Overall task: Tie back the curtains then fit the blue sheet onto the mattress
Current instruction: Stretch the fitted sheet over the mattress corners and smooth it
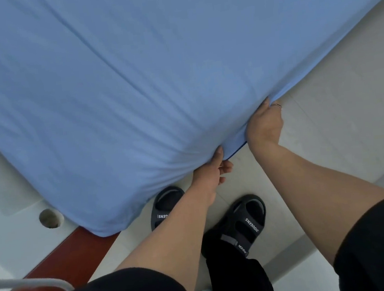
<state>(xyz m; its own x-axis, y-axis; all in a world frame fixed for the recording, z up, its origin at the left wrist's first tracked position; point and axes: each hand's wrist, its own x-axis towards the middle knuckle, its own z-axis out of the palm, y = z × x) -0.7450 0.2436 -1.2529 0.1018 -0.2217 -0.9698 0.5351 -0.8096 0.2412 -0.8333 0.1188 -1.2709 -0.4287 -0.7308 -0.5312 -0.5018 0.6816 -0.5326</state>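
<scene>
Where the sheet [132, 80] hangs over the near side of the bed, both hands hold its lower edge. Sheet: blue, spread across almost the whole view, with long creases running toward the hands. It covers the mattress, which does not show beneath it. Left hand [212, 170]: thumb laid on the fabric, fingers curled under the hem, pinching it. Right hand [264, 123]: just beside the left, further along the same edge, fingers curled round the hem, their tips out of sight. A ring [277, 105] shows on one finger. One corner of the sheet hangs over a red-brown frame [67, 255] at lower left. Black sandals [244, 222] stand on the pale floor [337, 118] below the hands. Both forearms are bare, with black sleeves [381, 244] above.
</scene>
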